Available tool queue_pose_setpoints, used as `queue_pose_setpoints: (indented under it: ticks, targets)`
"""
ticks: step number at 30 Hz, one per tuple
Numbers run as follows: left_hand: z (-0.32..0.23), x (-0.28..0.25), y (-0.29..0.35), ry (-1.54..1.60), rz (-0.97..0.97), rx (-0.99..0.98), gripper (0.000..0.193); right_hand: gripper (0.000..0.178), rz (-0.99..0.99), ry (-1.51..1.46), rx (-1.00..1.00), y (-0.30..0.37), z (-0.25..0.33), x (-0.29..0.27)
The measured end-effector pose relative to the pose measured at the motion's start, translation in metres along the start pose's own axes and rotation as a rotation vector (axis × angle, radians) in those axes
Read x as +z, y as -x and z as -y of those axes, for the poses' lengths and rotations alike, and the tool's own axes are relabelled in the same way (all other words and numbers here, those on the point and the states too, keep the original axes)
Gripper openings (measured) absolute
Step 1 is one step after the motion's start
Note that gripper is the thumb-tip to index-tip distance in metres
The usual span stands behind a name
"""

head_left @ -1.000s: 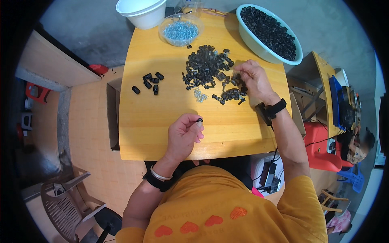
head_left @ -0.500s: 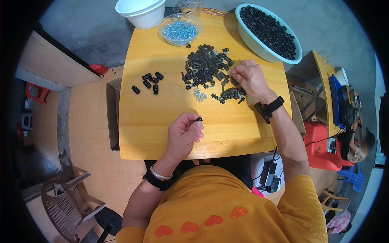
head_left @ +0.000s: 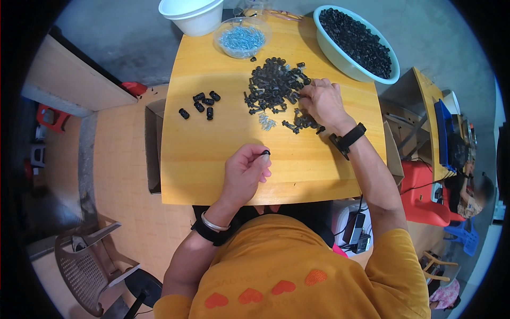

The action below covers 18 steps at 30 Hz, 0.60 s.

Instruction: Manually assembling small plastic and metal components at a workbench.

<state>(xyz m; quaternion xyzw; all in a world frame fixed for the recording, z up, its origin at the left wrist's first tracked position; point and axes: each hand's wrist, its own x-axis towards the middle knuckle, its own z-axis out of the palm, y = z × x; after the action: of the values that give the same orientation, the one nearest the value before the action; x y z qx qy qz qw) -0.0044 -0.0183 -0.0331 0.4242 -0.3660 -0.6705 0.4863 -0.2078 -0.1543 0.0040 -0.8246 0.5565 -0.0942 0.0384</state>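
Near the table's front edge, my left hand (head_left: 244,173) is closed, pinching a small black plastic part (head_left: 266,152) between thumb and forefinger. My right hand (head_left: 325,105) reaches down at the right side of a pile of small black plastic parts (head_left: 272,80), its fingers bent together. Whatever those fingertips grip is hidden. Just below the pile lie a little heap of tiny silver springs (head_left: 266,122) and a smaller cluster of black parts (head_left: 304,120). Several black cord locks (head_left: 199,107) lie apart on the left of the table.
On the wooden table (head_left: 212,170), a clear bowl of springs (head_left: 241,41) stands at the back. A pale basin (head_left: 340,59) full of black parts sits at the back right, white tubs (head_left: 194,18) at the back left. Beyond a red stool (head_left: 425,199), another person works.
My right hand has shifted slightly left and its fingers have dipped to the pile's edge. The left hand keeps its pinch on the black part. The whole view has shifted a little.
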Motion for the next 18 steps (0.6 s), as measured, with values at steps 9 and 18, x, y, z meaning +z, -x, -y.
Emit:
queue_pose_setpoints:
  ticks: [9, 18]
  targets:
    - [0.003, 0.001, -0.002, -0.024, 0.005, 0.017, 0.014, 0.005, -0.236, -0.444, 0.007, 0.011, -0.005, -0.008]
    - [-0.019, 0.02, 0.013, 0.143, 0.04, 0.013, 0.015, 0.014, 0.056, -1.452, 0.206, 0.078, 0.075, -0.034]
